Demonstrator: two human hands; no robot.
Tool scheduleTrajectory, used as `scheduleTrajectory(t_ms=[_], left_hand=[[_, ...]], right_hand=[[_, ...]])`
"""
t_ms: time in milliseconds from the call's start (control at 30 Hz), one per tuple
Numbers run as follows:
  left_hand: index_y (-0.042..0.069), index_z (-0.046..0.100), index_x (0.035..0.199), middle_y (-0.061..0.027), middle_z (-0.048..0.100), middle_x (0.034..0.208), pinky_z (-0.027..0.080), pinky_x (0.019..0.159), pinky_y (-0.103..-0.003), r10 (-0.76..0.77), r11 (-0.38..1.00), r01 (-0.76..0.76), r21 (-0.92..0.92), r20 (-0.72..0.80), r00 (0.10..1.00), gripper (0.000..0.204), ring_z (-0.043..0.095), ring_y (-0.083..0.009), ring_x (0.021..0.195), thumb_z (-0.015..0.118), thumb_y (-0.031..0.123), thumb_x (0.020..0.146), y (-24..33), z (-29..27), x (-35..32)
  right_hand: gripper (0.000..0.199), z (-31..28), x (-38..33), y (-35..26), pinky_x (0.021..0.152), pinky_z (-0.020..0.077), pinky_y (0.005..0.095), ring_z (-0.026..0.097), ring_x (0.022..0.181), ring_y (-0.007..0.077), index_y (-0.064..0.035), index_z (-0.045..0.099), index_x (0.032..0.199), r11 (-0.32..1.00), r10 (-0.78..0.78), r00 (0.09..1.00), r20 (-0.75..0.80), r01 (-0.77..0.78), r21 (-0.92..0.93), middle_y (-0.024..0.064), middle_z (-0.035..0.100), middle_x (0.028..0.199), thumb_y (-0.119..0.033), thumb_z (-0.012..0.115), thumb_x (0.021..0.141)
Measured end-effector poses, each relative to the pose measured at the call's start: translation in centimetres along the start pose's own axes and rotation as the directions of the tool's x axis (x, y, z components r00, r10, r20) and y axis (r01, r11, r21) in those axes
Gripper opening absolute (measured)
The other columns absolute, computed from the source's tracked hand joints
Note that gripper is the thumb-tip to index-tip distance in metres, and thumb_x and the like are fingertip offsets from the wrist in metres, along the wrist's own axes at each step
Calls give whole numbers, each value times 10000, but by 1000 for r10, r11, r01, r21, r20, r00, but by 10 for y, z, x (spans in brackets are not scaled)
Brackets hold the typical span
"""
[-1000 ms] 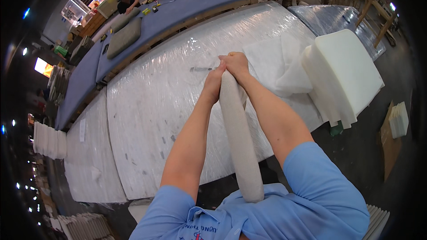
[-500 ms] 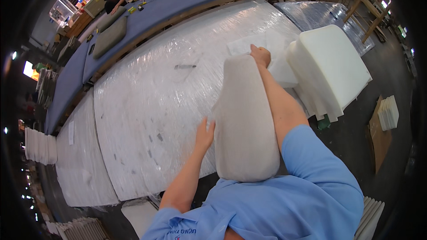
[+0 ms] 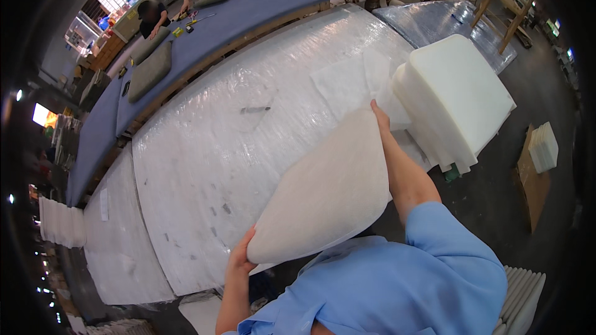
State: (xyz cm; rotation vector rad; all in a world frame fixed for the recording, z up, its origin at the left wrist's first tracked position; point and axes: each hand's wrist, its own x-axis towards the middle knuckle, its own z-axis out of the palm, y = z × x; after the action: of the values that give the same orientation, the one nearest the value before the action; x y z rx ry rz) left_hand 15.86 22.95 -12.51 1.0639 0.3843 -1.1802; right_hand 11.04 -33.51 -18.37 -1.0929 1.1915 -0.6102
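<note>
Pale cushion [image 3: 329, 192] is held at a slant right in front of the blue shirt, kinda over the near edge of the plastic-wrapped worktop [image 3: 205, 155]; whether that surface is touched by it can't really be told. Its lower left corner is gripped by the left hand [image 3: 241, 253], thumb on the near side, and its upper right corner is clasped by the right hand [image 3: 380, 115], most of those fingers being hidden behind it. Just past the right hand, a thin white sheet [image 3: 347, 80] is spread on the wrap, all crumpled, with a stack of white pads [image 3: 456, 90] set beside it. Further back, a couple of dark grey cushions [image 3: 151, 73] are laid on a blue worktop [image 3: 248, 15]
</note>
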Motion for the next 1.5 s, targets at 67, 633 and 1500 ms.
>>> scheduleTrajectory(t_ms=[67, 633, 1500], left_hand=[[115, 476, 1540, -121, 634, 1407, 565, 961, -449, 2, 1000, -6, -25, -151, 989, 520, 658, -257, 1207, 538, 346, 1078, 13, -5, -53], [178, 116, 1669, -139, 466, 1549, 543, 925, -485, 368, 908, -281, 311, -270, 890, 811, 591, -305, 1266, 504, 555, 1064, -37, -24, -164], [-82, 435, 1512, -278, 406, 1596, 271, 1256, -421, 79, -29, -158, 987, 159, 984, 699, 364, -398, 1503, 435, 461, 1072, -15, 23, -79]], right_hand=[[602, 24, -49, 24, 807, 528, 385, 666, 863, 212, -42, 747, 949, 982, 137, 975, 175, -157, 107, 96, 724, 977, -637, 656, 954], [572, -7, -222, 24, 921, 489, 341, 630, 1053, 172, -37, 722, 1110, 966, 73, 826, 559, -198, 166, 81, 722, 1085, -564, 506, 1064], [599, -16, -299, -32, 1164, 374, 532, 543, 1377, 336, -34, 667, 1323, 97, 288, 254, 923, 952, -292, 170, 634, 1414, -519, 548, 992]])
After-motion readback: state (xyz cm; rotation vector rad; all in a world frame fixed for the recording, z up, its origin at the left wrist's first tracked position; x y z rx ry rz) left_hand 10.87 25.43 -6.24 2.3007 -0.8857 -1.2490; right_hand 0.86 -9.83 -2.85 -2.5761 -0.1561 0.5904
